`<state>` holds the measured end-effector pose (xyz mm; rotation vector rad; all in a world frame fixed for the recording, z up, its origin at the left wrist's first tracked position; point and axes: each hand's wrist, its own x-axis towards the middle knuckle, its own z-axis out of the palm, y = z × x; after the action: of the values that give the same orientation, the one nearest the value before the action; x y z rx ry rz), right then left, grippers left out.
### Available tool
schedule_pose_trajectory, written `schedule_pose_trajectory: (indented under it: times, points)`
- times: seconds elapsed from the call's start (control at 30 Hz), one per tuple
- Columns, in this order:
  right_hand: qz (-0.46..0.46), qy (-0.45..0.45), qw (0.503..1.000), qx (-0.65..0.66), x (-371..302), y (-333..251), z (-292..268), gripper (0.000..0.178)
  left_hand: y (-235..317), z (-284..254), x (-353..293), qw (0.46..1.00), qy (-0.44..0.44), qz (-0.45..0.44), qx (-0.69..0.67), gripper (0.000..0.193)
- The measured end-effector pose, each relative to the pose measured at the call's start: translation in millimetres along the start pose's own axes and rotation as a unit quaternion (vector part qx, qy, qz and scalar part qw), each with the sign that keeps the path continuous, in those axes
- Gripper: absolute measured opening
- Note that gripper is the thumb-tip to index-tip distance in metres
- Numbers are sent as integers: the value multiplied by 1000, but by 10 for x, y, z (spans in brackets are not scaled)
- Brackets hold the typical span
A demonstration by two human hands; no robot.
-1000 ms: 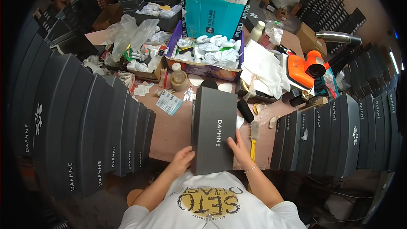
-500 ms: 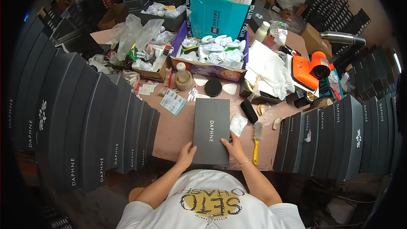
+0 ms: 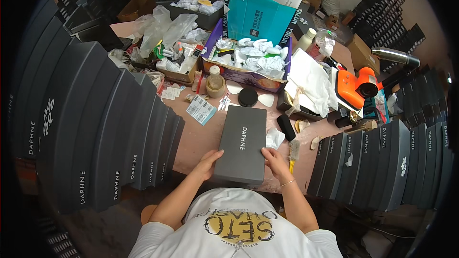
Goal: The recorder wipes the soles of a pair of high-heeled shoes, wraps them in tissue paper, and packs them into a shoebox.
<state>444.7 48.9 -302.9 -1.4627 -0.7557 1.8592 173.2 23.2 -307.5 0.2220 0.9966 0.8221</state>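
A closed dark grey shoebox (image 3: 241,143) lies in front of me at the near edge of the table, its lid uppermost. My left hand (image 3: 208,163) is closed on its left side, the thumb resting along the lid's edge. Against the right side, my right hand (image 3: 276,162) grips the box with its fingers mostly hidden. Close to the right hand lie a crumpled white paper (image 3: 274,138) and a yellow-handled brush (image 3: 293,151). Beyond the box are a round black lid-like disc (image 3: 247,97) and a white card label (image 3: 201,110).
Stacked dark shoeboxes line my left (image 3: 91,129) and right (image 3: 366,162). At the back stands a purple carton (image 3: 244,73) full of crumpled paper. A bottle (image 3: 215,84), a black block (image 3: 286,127) and an orange heat-gun-like device (image 3: 354,86) sit on the pink table (image 3: 189,148).
The view has shifted slightly. My right thumb has slid off the lid's top to its side edge, and my left hand has moved up along the left side.
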Motion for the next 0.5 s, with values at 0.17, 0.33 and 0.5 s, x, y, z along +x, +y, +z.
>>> schedule_pose_trajectory:
  times: [0.17,0.33,0.5]
  points:
    - [-198,32,968,-151,40,-128,-93,53,451,268,-412,973,-66,218,-22,55]
    - [-310,10,640,-703,102,-164,327,104,706,145,-1096,880,96,362,292,53]
    - [-201,-4,596,-778,273,232,670,98,201,-222,-814,720,214,310,583,47]
